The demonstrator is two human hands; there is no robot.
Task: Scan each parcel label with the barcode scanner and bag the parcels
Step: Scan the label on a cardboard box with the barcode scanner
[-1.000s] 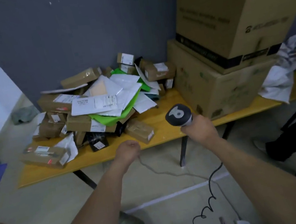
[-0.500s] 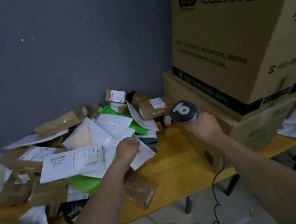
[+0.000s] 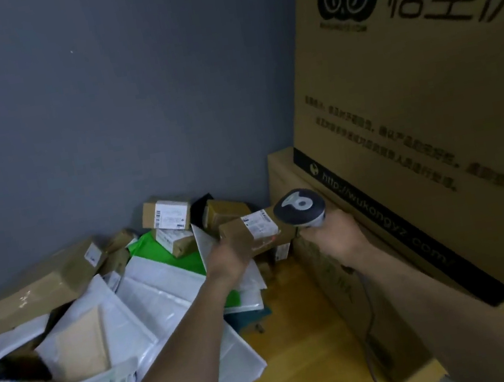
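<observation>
A heap of parcels covers the yellow table: brown boxes, white mailers and a green mailer. My left hand grips the near end of a small brown box with a white label at the back of the heap. My right hand holds the grey barcode scanner, whose head sits just right of that label. Its cable runs down past my right forearm.
Two big stacked cardboard cartons fill the right side, close behind my right hand. A grey wall backs the table. Another labelled small box tops the heap at the back. A long brown box lies at left.
I have moved in close to the table. My left hand went from the white mailers to the small brown box and took hold of it. The scanner came up beside its label.
</observation>
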